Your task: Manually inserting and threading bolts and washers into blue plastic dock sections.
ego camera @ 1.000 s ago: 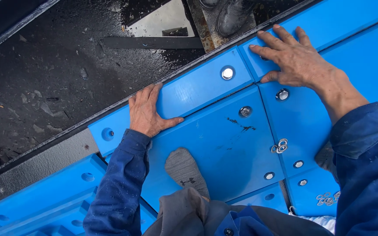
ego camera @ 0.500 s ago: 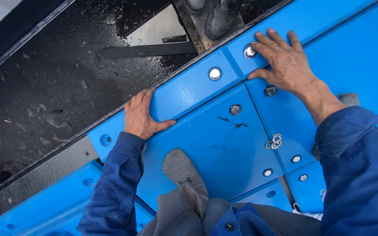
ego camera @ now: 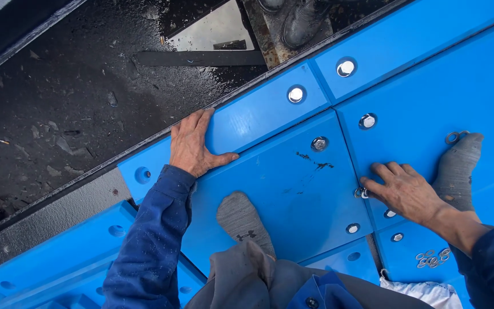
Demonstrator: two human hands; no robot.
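Observation:
My left hand lies flat, fingers spread, on the upper edge of a blue plastic panel beside wet black ground. My right hand rests lower right on the panels, its fingertips at a small cluster of metal washers near a seam. Nothing is gripped in either hand. Bolt heads and round bolt holes dot the panels. My two feet in grey socks stand on the blue surface, the other one just right of my right hand.
A loose pile of washers lies lower right, with one more washer by the right foot. A white bag sits at the bottom edge. Another person's black boots stand at the top near a puddle and a dark metal bar.
My right hand has come down from the upper panel near the top bolts to the washers by the seam. The left hand has stayed put. The view has shifted.

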